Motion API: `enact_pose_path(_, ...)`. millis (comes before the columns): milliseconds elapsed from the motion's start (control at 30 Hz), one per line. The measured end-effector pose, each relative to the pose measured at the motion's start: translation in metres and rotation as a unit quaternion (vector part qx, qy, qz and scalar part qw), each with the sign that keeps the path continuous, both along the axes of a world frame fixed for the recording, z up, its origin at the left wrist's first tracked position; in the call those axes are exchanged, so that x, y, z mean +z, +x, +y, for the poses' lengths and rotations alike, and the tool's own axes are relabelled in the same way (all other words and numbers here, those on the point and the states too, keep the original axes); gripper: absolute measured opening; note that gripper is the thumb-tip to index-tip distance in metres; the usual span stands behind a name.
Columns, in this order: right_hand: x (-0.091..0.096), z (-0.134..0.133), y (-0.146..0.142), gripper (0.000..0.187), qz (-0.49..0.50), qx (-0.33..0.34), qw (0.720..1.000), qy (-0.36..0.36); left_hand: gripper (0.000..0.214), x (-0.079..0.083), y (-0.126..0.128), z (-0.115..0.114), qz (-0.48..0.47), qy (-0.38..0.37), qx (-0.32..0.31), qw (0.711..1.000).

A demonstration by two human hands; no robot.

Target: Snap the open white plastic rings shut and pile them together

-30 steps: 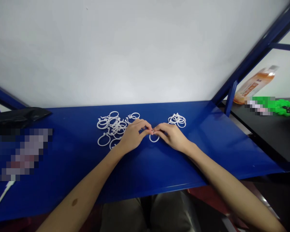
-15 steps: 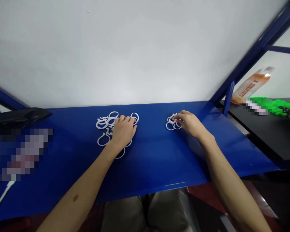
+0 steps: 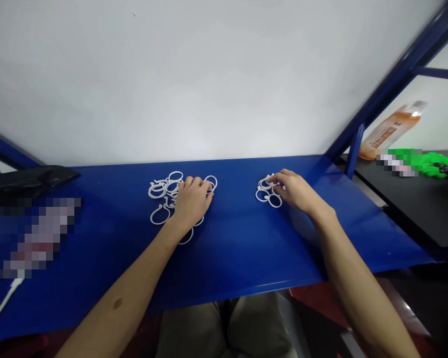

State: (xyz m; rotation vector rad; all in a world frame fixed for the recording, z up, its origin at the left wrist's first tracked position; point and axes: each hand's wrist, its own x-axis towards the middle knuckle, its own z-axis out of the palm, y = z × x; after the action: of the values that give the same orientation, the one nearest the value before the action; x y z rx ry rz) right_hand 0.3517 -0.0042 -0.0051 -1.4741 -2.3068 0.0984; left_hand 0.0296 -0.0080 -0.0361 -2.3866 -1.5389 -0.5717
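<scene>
A loose heap of white plastic rings (image 3: 163,191) lies on the blue shelf (image 3: 231,248), left of centre. My left hand (image 3: 191,203) rests on this heap, fingers curled over the rings, fingertips at a ring (image 3: 210,183) at the heap's right edge. A smaller pile of white rings (image 3: 268,192) sits to the right. My right hand (image 3: 297,191) is at that pile's right side, its fingertips touching the rings. Whether either hand grips a ring is not clear.
A black bag (image 3: 26,181) lies at the shelf's far left, with a white cable (image 3: 2,306) near the front left corner. A blue upright frame (image 3: 388,84) rises on the right. Beyond it, a black table (image 3: 418,204) holds an orange bottle (image 3: 392,130) and green items (image 3: 433,164).
One second ago both hands met at the middle on one ring. They then parted, left to the big heap, right to the small pile, where one more ring now lies.
</scene>
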Motion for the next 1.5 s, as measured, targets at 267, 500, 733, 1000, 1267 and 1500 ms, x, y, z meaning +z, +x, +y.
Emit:
enact_pose_path(267,0.005,-0.006,-0.003,0.023,-0.042,0.003,0.999,-0.010,0.007,0.001,0.001,0.000,-0.019,0.006,-0.007,1.000)
enact_pose_path(500,-0.002,-0.006,-0.008,0.025,-0.097,-0.018,0.995,-0.002,0.006,0.006,0.006,-0.002,-0.078,-0.013,-0.010,0.997)
enact_pose_path(733,-0.002,-0.008,-0.012,0.020,-0.090,-0.035,0.995,0.030,0.008,0.013,0.010,-0.006,-0.116,0.012,-0.038,0.992)
enact_pose_path(1000,0.014,-0.023,-0.049,0.018,0.150,0.017,0.988,-0.020,0.018,0.025,0.017,-0.016,-0.040,0.061,-0.160,0.984)
enact_pose_path(1267,-0.010,-0.032,-0.082,0.020,0.320,0.049,0.939,-0.113,0.016,0.024,0.022,-0.021,-0.078,0.012,-0.222,0.972)
enact_pose_path(1500,-0.012,-0.033,-0.085,0.008,0.309,0.066,0.942,-0.115,0.023,0.026,0.030,-0.023,-0.360,-0.268,-0.155,0.880)
